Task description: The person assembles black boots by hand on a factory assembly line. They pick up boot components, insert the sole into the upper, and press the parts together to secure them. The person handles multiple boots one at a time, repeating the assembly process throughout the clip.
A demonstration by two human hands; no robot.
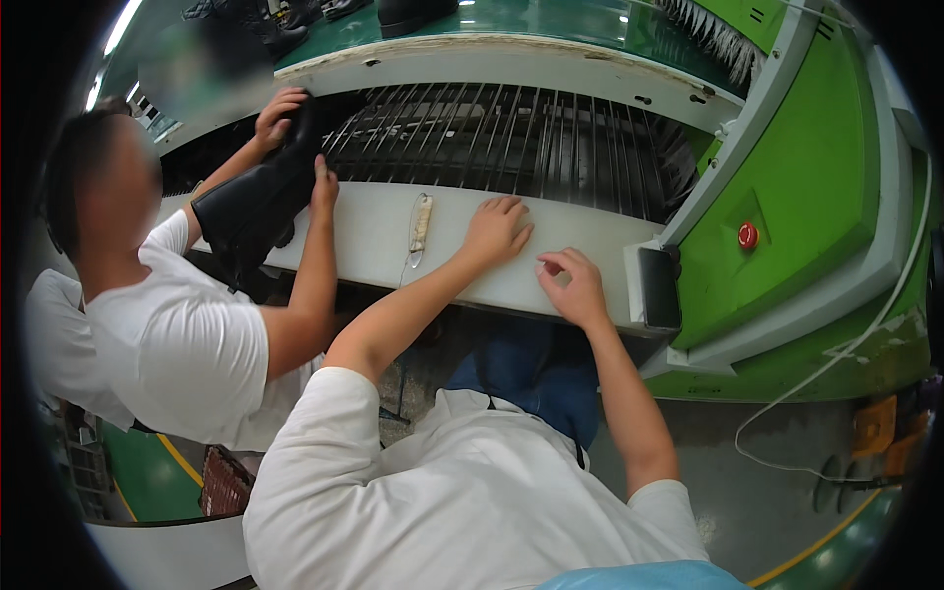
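Note:
My left hand (498, 232) rests on the white ledge (369, 218) beside the rods, palm down, its fingers stretched out with nothing in them. To its right my right hand (574, 286) is held over the ledge's front edge, thumb and forefinger pinched together. Something small and pale may sit at those fingertips, too small to name. Left of my left hand lies a slim tool (421, 224) with a pale, taped-looking handle, a shiny tip and a thin cord. At the left a co-worker grips a tall black boot (258, 202) with both hands.
Beyond the ledge runs a bed of metal rods (472, 138). A green machine housing (806, 187) with a red button (747, 235) stands at the right, a dark box-shaped part (658, 287) at its near corner. Black footwear (413, 14) stands on the green surface behind.

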